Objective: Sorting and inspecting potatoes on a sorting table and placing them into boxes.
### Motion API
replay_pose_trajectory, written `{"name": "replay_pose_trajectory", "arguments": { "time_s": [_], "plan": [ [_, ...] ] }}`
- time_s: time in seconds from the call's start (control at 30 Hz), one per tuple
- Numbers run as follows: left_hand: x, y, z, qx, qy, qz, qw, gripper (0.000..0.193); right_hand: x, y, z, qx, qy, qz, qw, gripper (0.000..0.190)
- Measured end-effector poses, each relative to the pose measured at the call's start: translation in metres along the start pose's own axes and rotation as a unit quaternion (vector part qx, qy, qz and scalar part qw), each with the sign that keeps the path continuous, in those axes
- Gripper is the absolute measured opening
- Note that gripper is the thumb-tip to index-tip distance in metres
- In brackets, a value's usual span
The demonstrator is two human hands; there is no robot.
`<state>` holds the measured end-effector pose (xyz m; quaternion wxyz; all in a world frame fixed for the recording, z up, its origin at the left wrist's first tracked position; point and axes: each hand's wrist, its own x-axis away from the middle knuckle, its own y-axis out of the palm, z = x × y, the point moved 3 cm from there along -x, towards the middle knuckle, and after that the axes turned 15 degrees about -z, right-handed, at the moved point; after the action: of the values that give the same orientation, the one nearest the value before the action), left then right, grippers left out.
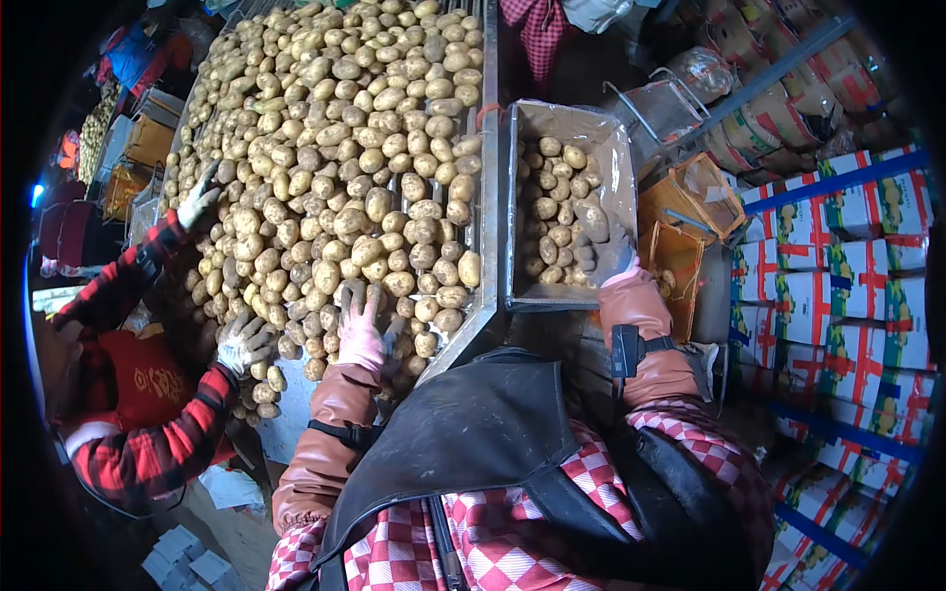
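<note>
My left hand [361, 321], in a pink glove with soiled grey fingers, rests palm down on potatoes [325, 277] at the near end of the slatted sorting table [489, 185]. Its fingers are a little apart and nothing shows in its grasp. To the right, my right hand [612, 255] reaches into a plastic-lined cardboard box [573, 301]. Thumb and fingers lie around a large greyish potato [592, 224], slightly blurred, above the potatoes [559, 188] in the box. Part of that grip is hidden by the glove.
At left, a co-worker's gloved hands [244, 343] touch the same heap. Printed cartons [857, 295] are stacked on the right, near wooden-framed bins [676, 270] and a metal-handled container [660, 111]. The table's metal edge [462, 340] slants close to my apron [473, 421].
</note>
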<state>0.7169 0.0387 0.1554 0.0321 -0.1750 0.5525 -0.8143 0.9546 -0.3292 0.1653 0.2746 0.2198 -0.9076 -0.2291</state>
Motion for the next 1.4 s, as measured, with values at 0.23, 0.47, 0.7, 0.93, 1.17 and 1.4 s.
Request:
{"name": "replay_pose_trajectory", "arguments": {
  "time_s": [0.23,0.47,0.7,0.93,1.17,1.4],
  "plan": [
    [0.014,-0.012,-0.004,0.052,0.017,0.013,0.998,0.059,-0.036,-0.003,0.013,-0.26,0.085,-0.061,0.96,0.043],
    [0.029,-0.017,0.018,-0.067,0.055,-0.172,0.981,0.076,-0.064,0.022,0.03,-0.321,0.118,-0.06,0.938,0.047],
    [-0.001,-0.023,-0.007,0.031,-0.016,-0.115,0.993,0.069,-0.114,0.216,0.053,0.208,0.04,-0.259,0.942,0.04],
    [0.033,-0.039,-0.033,0.235,0.06,-0.086,0.966,0.037,-0.176,0.345,0.104,0.808,-0.142,-0.311,0.48,0.052],
    [-0.006,-0.083,-0.066,0.198,-0.189,0.121,0.954,0.037,-0.175,0.314,0.079,0.089,0.125,-0.394,0.906,0.053],
    [-0.029,-0.106,-0.069,0.293,-0.271,0.052,0.916,0.057,-0.081,0.29,0.101,0.209,0.232,-0.391,0.866,0.046]
  ]
}}
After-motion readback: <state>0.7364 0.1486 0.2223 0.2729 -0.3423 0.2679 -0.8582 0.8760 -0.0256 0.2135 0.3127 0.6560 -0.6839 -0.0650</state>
